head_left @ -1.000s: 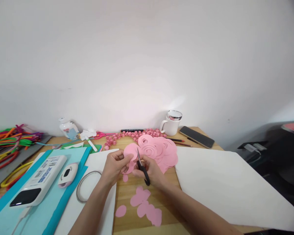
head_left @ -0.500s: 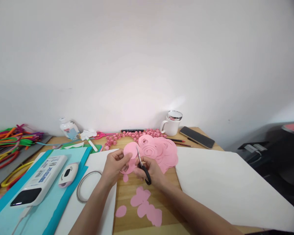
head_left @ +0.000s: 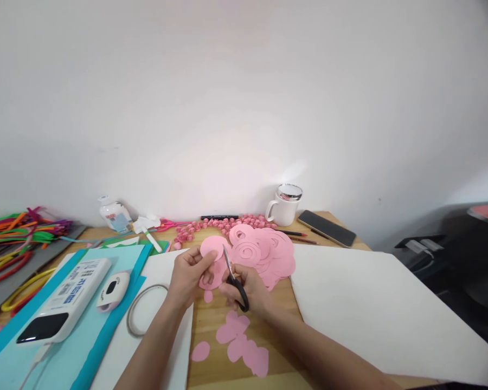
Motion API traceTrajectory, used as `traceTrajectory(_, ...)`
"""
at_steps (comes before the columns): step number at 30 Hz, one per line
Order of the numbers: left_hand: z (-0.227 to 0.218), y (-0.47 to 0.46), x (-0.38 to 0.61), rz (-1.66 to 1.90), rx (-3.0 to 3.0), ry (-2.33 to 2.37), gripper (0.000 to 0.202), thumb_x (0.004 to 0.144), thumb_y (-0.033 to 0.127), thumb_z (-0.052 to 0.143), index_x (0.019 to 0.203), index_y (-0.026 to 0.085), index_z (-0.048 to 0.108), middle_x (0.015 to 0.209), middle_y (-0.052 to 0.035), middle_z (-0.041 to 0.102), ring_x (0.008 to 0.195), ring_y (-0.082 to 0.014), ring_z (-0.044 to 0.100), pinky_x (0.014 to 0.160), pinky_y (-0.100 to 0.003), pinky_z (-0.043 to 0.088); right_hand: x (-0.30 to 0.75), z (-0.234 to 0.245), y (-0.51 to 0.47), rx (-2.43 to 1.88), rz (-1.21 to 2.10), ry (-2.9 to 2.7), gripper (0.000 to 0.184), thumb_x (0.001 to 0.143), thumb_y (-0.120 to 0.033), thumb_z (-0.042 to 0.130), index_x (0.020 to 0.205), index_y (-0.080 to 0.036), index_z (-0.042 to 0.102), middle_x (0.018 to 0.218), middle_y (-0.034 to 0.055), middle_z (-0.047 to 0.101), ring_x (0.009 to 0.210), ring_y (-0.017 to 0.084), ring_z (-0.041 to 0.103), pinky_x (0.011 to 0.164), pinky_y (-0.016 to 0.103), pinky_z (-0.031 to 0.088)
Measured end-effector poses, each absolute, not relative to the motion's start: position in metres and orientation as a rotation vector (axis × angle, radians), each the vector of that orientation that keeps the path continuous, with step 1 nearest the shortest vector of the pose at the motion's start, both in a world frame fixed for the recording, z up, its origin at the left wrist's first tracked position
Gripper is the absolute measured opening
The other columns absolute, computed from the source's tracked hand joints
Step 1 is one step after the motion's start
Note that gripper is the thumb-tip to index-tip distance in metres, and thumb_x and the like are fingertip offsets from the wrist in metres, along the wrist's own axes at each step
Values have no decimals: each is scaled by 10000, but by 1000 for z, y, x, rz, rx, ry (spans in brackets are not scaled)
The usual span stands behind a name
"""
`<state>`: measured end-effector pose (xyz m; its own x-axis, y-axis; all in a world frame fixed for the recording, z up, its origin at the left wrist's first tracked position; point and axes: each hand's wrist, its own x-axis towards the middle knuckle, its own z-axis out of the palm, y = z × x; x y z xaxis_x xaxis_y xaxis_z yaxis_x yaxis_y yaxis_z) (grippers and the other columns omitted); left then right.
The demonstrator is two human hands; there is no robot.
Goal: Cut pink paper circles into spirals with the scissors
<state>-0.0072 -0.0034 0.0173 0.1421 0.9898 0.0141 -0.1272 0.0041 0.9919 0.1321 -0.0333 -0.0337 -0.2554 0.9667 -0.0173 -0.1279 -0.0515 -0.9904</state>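
Note:
My left hand (head_left: 189, 279) pinches a pink paper circle (head_left: 211, 249) and holds it above the wooden desk (head_left: 211, 325). My right hand (head_left: 250, 290) grips black-handled scissors (head_left: 235, 280), whose blades point up into the circle's right edge. Just behind my hands lies a pile of pink paper spirals (head_left: 264, 252). Pink paper offcuts (head_left: 242, 338) lie on the desk below my hands.
A row of small pink paper roses (head_left: 223, 223), a white mug (head_left: 285, 205), a phone (head_left: 326, 227) and pencils sit at the back. A white sheet (head_left: 370, 309) lies right; a power bank (head_left: 63, 300), a small device (head_left: 113, 290), blue card, a wire ring (head_left: 140, 309) and pipe cleaners (head_left: 12, 238) lie left.
The pink circle has turned and risen a little to the left in my left hand. The scissors have shifted slightly left along its edge.

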Motion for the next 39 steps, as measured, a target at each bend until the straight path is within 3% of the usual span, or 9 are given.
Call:
traceTrajectory(9,13,-3,-9,1040,1245,1030,315,636,364,744,539,155,530,330,70,436,305,-45,336,359,-195,231,136,-28,-29,-868,1442,-1289,392,581,-353,795,823,-179,541,576,-62,520,506,82,457,471,196,350)
traceTrajectory(33,15,-1,-10,1164,1190,1018,346,665,344,728,527,169,464,331,91,395,308,-30,289,361,-181,242,135,-28,-31,-1027,1442,-1271,312,625,-384,737,720,-177,524,429,-80,496,364,77,451,379,175,304)
traceTrajectory(39,13,0,-9,1241,1161,975,282,701,338,702,574,152,530,391,71,474,316,-29,333,370,-180,281,131,-33,-32,-1008,1474,-1251,348,622,-417,746,731,-177,519,424,-75,513,359,89,474,373,180,328)
